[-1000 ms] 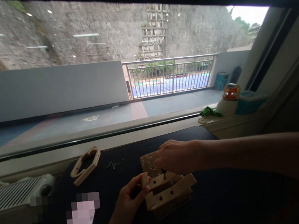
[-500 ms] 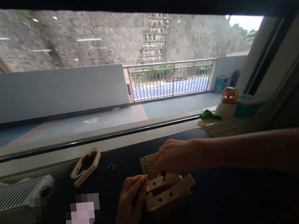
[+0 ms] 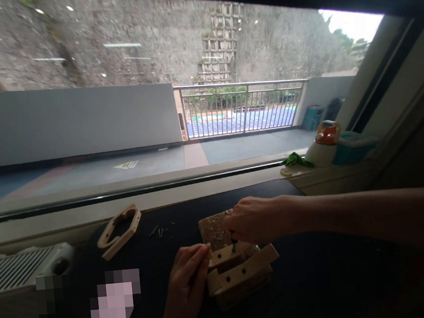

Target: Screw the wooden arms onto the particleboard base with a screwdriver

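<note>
Small metal parts (image 3: 153, 231) lie loose. Wooden frame (image 3: 241, 274), set over a brown block (image 3: 214, 229), is pinched at its left end by the left hand (image 3: 189, 275); dark tool (image 3: 233, 242) is gripped in the curled right hand (image 3: 249, 221). Hole could be chewed if tool is tilted or frame is poorly braced.

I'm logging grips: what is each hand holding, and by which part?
The left hand pinches the wooden piece at its left end. The right hand appears to grip a slim dark item by its upper end, mostly hidden.
</note>
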Action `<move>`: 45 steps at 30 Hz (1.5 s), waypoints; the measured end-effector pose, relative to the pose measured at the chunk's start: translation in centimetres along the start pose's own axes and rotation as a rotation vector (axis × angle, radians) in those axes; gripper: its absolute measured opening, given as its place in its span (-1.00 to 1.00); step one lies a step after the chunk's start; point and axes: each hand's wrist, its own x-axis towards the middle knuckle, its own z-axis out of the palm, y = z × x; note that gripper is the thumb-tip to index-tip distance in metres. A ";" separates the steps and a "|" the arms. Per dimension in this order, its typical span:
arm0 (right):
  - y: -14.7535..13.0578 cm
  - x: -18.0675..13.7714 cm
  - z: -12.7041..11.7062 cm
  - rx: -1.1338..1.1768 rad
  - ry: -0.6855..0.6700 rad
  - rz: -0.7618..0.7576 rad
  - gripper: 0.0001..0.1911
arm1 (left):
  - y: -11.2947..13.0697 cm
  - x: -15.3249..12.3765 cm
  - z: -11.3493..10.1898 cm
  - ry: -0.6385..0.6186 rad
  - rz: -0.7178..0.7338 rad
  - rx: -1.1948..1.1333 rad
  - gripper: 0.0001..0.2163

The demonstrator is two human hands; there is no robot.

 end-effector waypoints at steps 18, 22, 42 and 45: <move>0.4 -0.3 0.3 -0.082 0.060 -0.143 -0.81 | -0.1 -0.1 0.2 0.013 -0.037 -0.036 -0.71; 0.7 -0.4 0.3 -0.018 0.013 -0.113 -0.86 | -0.1 -0.1 0.2 0.024 -0.039 -0.043 -0.71; 0.2 0.1 0.1 -0.128 0.045 -0.186 -0.84 | 0.5 0.1 0.2 0.013 -0.389 -0.228 -0.67; 0.5 0.3 0.2 -0.072 0.041 -0.160 -0.85 | 0.6 0.2 0.3 -0.049 -0.485 -0.319 -0.64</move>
